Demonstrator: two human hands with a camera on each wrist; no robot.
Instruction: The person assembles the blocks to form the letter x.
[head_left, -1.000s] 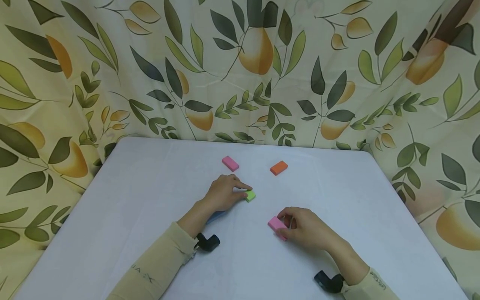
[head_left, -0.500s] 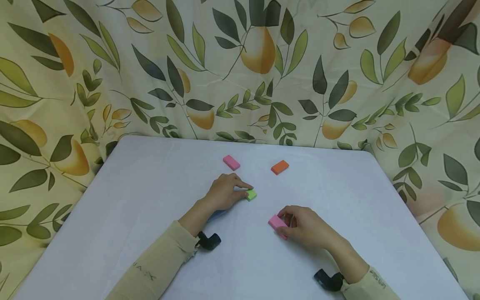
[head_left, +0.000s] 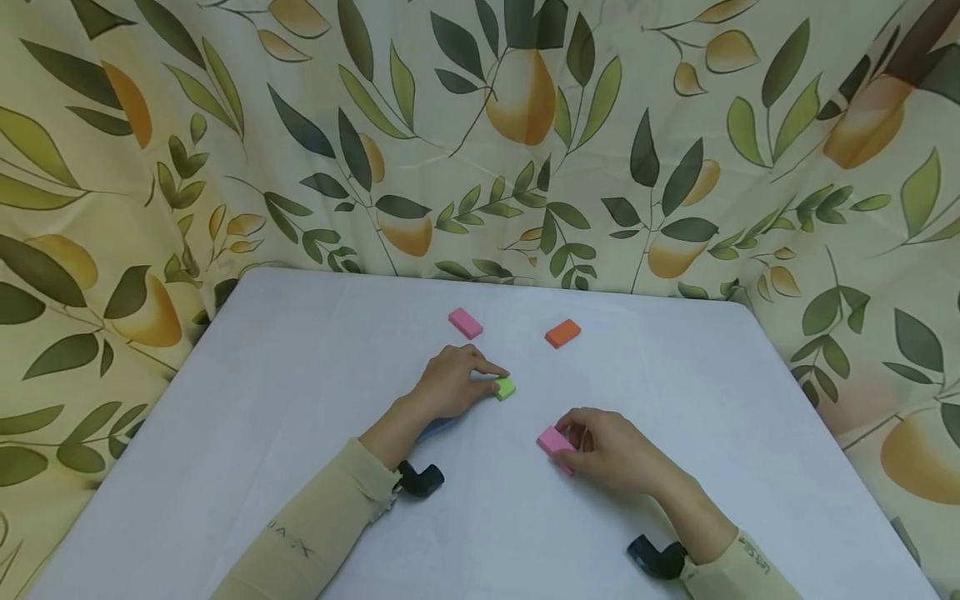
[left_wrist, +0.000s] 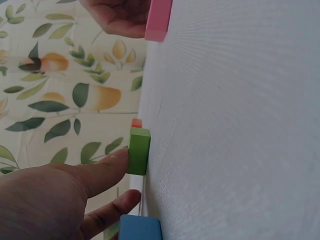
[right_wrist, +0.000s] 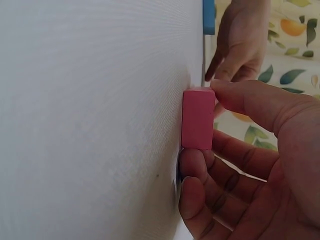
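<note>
My left hand [head_left: 450,382] pinches a small green block [head_left: 506,388] near the table's middle, thumb on its near side and index finger on the far one. In the left wrist view, the thumb touches the green block [left_wrist: 139,152] while it stands against the white surface. My right hand [head_left: 615,450], nearer the front, holds a pink block [head_left: 553,442] low over the table between thumb and fingers. Seen from the right wrist, the thumb sits on one end of that pink block [right_wrist: 198,120], and fingertips meet the other. A blue block [left_wrist: 140,228] lies under the left wrist, mostly hidden in the head view.
Toward the back of the white table [head_left: 300,350] lie a second pink block [head_left: 466,323] and an orange block [head_left: 562,333], apart from each other. Behind the table hangs a patterned curtain [head_left: 480,200]. Black cameras sit at both wrists, close over the tabletop.
The head view has shifted slightly. Both hands keep their hold, and the blocks stay in the same places on the table.
</note>
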